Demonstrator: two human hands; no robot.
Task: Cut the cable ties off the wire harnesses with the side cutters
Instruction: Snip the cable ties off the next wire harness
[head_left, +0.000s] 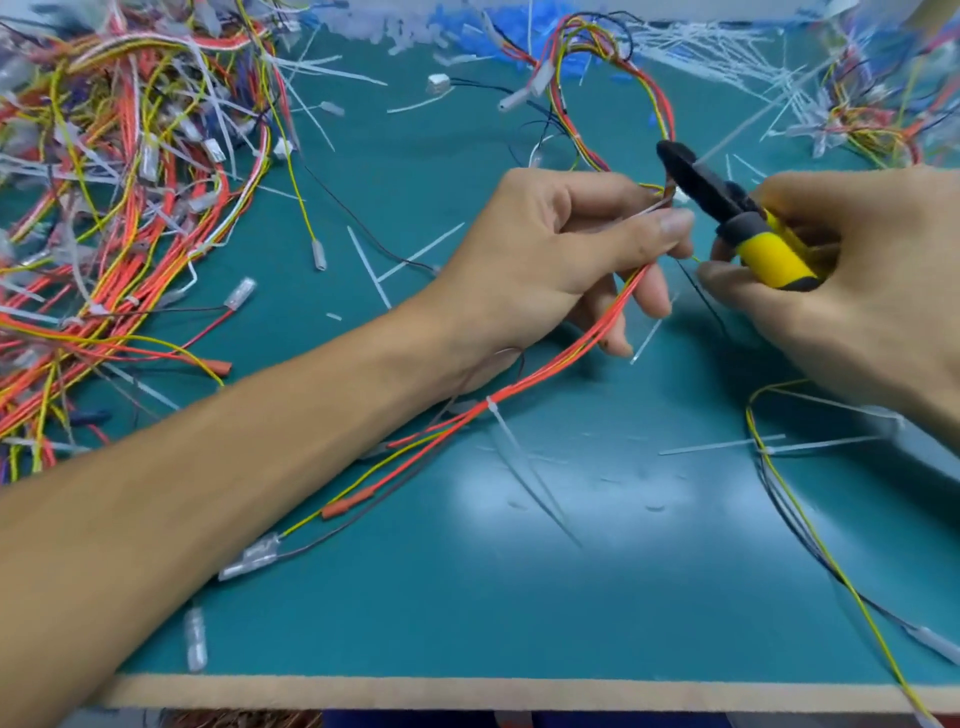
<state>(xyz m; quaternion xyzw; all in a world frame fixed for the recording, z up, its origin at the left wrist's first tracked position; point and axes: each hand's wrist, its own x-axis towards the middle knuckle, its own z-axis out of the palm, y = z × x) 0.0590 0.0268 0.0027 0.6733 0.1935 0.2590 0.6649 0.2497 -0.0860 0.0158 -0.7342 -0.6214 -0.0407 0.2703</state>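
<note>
— Where's the tie?
— Mid-frame: my left hand pinches the harness at the tie; my right hand grips the cutters.
— Advice?
— I'd nip only the tie, clear of the wires.

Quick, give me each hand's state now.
Left hand: closed, pinching the wire harness.
Right hand: closed around the side cutters.
</note>
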